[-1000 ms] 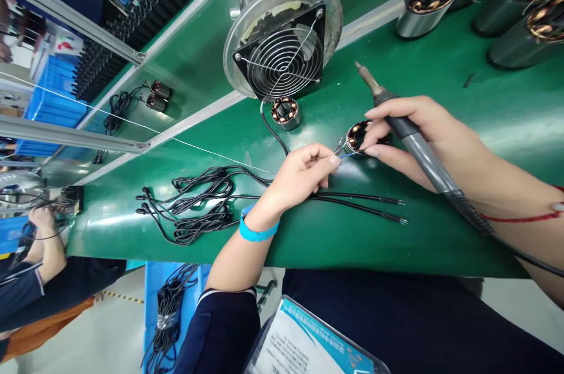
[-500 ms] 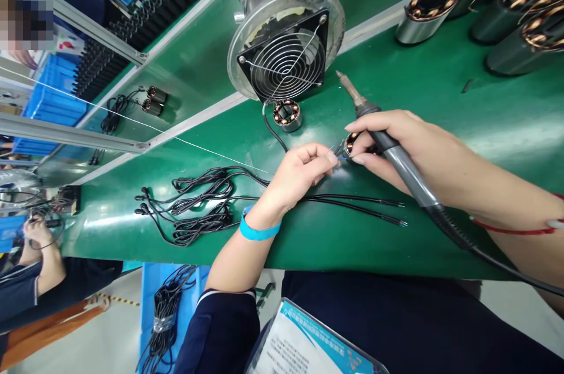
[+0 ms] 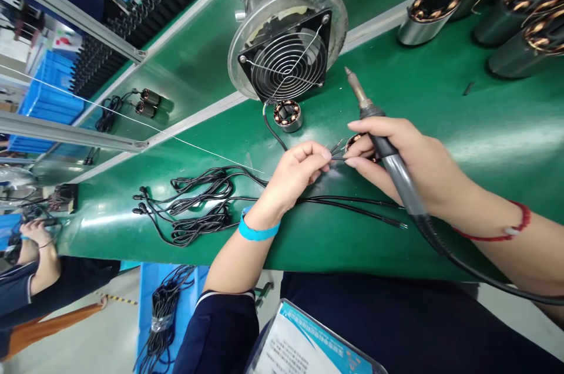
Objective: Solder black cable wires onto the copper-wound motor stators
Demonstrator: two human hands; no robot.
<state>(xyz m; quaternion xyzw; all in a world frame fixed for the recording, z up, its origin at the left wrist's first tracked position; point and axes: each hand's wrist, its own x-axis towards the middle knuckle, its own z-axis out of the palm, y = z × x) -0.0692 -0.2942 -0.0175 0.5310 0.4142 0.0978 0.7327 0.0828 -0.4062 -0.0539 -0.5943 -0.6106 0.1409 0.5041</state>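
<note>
My left hand [image 3: 294, 174] pinches thin wire leads [image 3: 333, 151] that run to a small copper-wound stator [image 3: 355, 142] on the green bench [image 3: 440, 92]. My right hand [image 3: 396, 154] is closed round a grey soldering iron [image 3: 390, 154], tip pointing up and away, while its fingertips touch the stator, which they mostly hide. Two black cables [image 3: 352, 206] lie under my left hand. A blue band sits on my left wrist, a red cord on my right.
A caged extraction fan [image 3: 286, 57] on a ribbed hose stands behind, a second small stator [image 3: 287, 114] at its foot. Coiled black cables [image 3: 194, 204] lie left. Large stators [image 3: 429, 13] stand back right. Another person's hands [image 3: 30, 239] work at far left.
My right hand has drawn slightly toward me, covering more of the stator, and the iron's tip has swung a little. My left hand keeps its pinch on the leads.
</note>
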